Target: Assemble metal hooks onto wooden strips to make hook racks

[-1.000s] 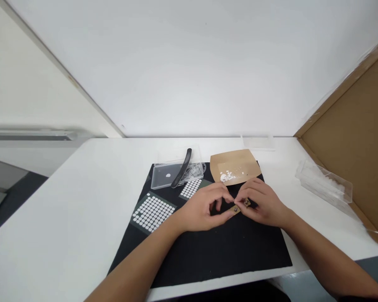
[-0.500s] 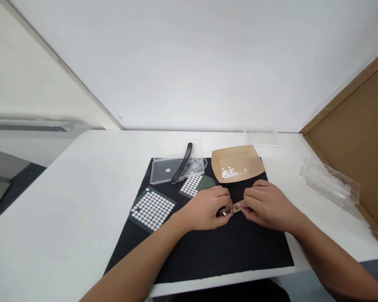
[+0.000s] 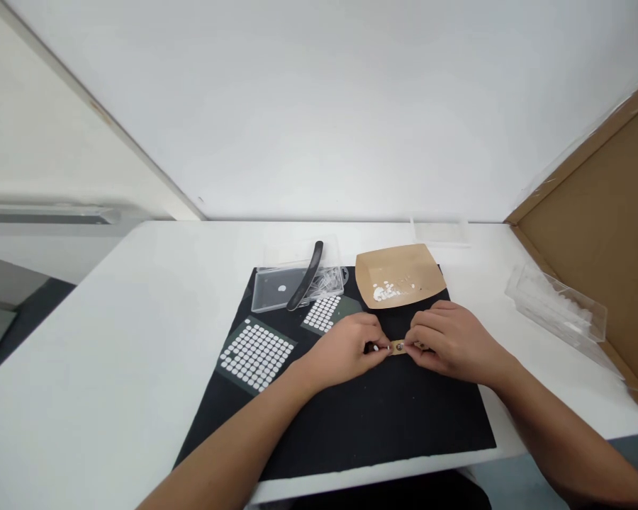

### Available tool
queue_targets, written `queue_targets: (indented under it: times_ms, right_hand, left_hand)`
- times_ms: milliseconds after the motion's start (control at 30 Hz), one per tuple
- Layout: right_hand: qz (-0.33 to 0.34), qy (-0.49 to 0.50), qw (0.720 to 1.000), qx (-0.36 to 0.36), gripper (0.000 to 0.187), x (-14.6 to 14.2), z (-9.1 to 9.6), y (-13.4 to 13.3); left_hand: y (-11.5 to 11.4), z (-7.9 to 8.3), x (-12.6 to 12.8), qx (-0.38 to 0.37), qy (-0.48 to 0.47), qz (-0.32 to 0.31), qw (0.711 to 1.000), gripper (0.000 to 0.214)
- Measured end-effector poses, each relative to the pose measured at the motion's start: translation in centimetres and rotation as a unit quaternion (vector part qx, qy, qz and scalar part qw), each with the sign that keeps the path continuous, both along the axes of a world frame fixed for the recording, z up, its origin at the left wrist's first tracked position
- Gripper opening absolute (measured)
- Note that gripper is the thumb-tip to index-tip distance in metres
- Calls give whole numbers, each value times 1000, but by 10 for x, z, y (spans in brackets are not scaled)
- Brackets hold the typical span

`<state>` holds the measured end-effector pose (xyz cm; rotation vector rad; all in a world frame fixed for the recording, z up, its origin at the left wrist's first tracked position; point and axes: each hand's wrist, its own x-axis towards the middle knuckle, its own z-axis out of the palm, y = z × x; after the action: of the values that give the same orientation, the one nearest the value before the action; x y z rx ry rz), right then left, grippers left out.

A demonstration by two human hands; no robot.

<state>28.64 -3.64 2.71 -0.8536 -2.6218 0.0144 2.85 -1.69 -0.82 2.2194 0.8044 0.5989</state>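
Observation:
Both my hands meet over the middle of a black mat (image 3: 351,418) on a white table. My left hand (image 3: 345,348) and my right hand (image 3: 449,340) pinch the two ends of a small tan strip (image 3: 400,347) that carries a round metal stud. The strip lies flat just above the mat between my fingertips. All fingers are curled around it. Just behind my hands sits a brown paper tray (image 3: 401,275) with small white dots in it.
Two dark sheets of white round stickers (image 3: 256,352) (image 3: 323,312) lie on the mat's left part. A clear plastic box (image 3: 287,287) with a black curved tool (image 3: 306,276) across it stands behind them. A clear tray (image 3: 558,308) and a cardboard panel (image 3: 600,234) are at the right.
The tan strip has turned from a tilted hold to level, close to the mat. Both hands have lowered slightly and stayed pinched on it.

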Motion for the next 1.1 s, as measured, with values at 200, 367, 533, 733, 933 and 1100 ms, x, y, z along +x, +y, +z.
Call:
queue_targets:
  times_ms: [200, 367, 533, 733, 933, 1100]
  right_hand:
    - [14, 7, 1000, -1, 15, -4, -3, 0]
    - [16, 2, 1000, 5, 14, -9, -4, -3]
    - [18, 4, 1000, 9, 15, -14, -5, -4]
    - [17, 5, 1000, 10, 13, -16, -7, -5]
    - [5, 6, 999, 33, 14, -17, -6, -6]
    - [4, -7, 998, 56, 19, -21, -4, -9]
  left_hand:
    - [-2, 1, 1, 2, 16, 15, 1000, 13]
    - [0, -1, 1, -23, 0, 27, 999, 6]
    - [0, 0, 2, -25, 0, 34, 999, 9]
    - [0, 0, 2, -31, 0, 35, 999, 11]
    - [1, 0, 3, -36, 14, 34, 999, 10]
    - [1, 4, 4, -55, 29, 43, 997, 10]
